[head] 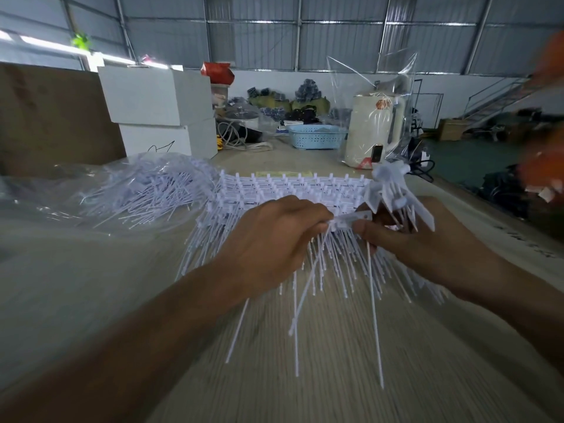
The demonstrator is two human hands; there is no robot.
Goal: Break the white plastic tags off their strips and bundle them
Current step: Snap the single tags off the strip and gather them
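A stack of white plastic tag strips [293,187] lies across the middle of the table, thin tails fanning toward me. My left hand [274,239] grips a strip of tags [345,222] at its left end, fingers curled round it. My right hand [427,239] pinches the same strip from the right, and it also holds a bunch of loose white tags [393,193] that sticks up above the thumb. Several long tails hang down between my hands. A loose heap of white tags [152,187] lies on clear plastic to the left.
The wooden table [91,300] carries white boxes [158,114] at the back left, a blue basket [316,136], a cream kettle [374,129] inside a clear bag, and cables. A brown board [52,117] stands far left. An orange blur [546,154] shows at the right edge.
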